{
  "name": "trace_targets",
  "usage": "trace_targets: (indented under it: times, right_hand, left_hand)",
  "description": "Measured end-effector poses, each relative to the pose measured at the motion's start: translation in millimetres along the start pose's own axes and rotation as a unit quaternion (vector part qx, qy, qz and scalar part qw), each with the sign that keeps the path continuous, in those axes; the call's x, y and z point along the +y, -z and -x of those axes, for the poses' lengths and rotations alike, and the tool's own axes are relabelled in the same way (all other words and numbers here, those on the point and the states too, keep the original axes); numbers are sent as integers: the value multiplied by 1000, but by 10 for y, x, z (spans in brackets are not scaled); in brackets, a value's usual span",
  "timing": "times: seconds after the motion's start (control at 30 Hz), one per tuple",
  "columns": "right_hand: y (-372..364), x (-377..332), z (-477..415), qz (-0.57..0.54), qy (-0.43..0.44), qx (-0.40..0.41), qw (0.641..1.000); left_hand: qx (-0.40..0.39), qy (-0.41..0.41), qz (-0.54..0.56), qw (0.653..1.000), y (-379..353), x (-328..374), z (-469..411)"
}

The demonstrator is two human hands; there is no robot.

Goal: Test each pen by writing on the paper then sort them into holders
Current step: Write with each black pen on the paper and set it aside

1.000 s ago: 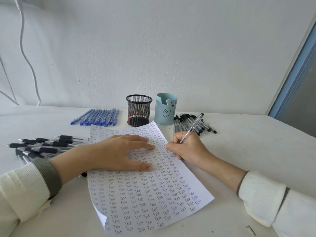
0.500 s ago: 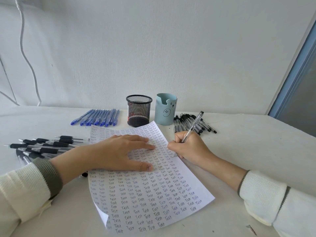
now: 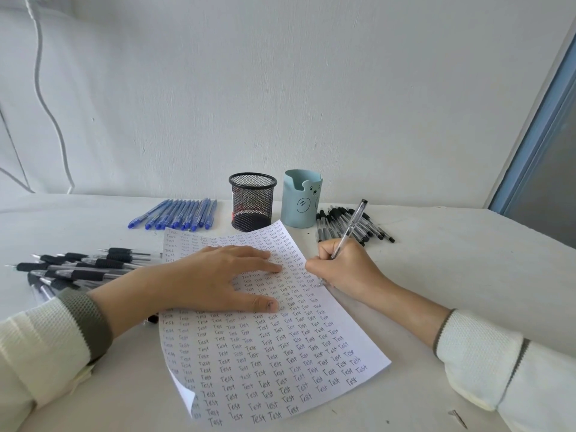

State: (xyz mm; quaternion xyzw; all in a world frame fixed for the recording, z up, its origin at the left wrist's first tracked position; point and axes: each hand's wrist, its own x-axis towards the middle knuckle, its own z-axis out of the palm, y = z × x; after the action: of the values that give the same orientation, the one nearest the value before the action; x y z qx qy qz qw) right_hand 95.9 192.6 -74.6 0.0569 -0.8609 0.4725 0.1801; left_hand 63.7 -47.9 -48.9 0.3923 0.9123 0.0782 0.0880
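Just right of the frame's centre, the right hand (image 3: 343, 269) is curled in a writing grip round a clear pen (image 3: 350, 229). Its barrel slants up toward the upper right, and its tip is hidden under the fingers at the right edge of the paper (image 3: 237, 347). The left hand (image 3: 215, 279) lies flat in the middle of the frame, fingers straight and spread, pressing the sheet down and holding nothing. The sheet is nearly filled with rows of "Test", so the stroke has little blank room, and the only gap seems to be that narrow right margin. A good test calls for light, even pressure and a short word kept wholly on the paper, so the tip does not run off onto the table (image 3: 436, 260). The flat palm should bear down close to the writing, since the lower left corner curls up and the sheet could slide. The mark should be read before choosing a place for the pen. The mesh cup (image 3: 252, 202) and the blue cup (image 3: 300, 199) stand side by side above the sheet's top edge, with no pen showing over either rim. Blue pens (image 3: 177, 213) lie in a row left of the cups, black capped pens (image 3: 374, 230) are heaped to their right, and black grip pens (image 3: 81, 269) lie at the frame's left edge.
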Motion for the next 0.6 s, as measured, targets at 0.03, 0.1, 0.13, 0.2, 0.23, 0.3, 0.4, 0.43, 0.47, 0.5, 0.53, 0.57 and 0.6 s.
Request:
trace_targets:
  times: [0.03, 0.1, 0.13, 0.2, 0.23, 0.3, 0.4, 0.43, 0.47, 0.5, 0.53, 0.57, 0.6]
  right_hand:
    - [0, 3, 1, -1, 2, 1, 1000]
    - [2, 9, 11, -7, 4, -3, 1000]
    - [0, 8, 18, -8, 5, -7, 1000]
    - [-1, 9, 18, -7, 1, -8, 1000]
    - [4, 5, 15, -10, -4, -8, 1000]
    - [22, -6, 4, -43, -25, -10, 999]
    - [78, -46, -25, -97, -78, -20, 992]
    - [96, -72, -35, -104, -90, -22, 990]
    - [119, -115, -53, -106, -94, -20, 990]
    - [141, -165, -79, -105, -96, -15, 990]
    - [165, -210, -112, -103, -102, -8, 989]
    - [187, -250, -151, -108, -112, 0, 988]
    - [205, -276, -204, -122, -120, 12, 985]
  left_hand:
    - [1, 0, 1, 1000, 0, -1, 3]
    - [0, 0, 0, 1000, 0, -3, 7]
    - [0, 0, -1, 1000, -2, -2, 8]
    - [0, 0, -3, 1000, -3, 2, 4]
    - [-1, 1, -4, 1000, -2, 4, 3]
    - [0, 1, -5, 1000, -1, 5, 3]
    - [-2, 2, -4, 1000, 2, 6, 9]
    - [-3, 3, -4, 1000, 0, 9, 11]
    - [-2, 3, -4, 1000, -1, 8, 10]
    - [-1, 2, -5, 1000, -2, 11, 8]
    - [-1, 3, -4, 1000, 0, 12, 10]
    - [-3, 3, -3, 1000, -2, 14, 12]
    - [-2, 3, -3, 1000, 2, 17, 13]
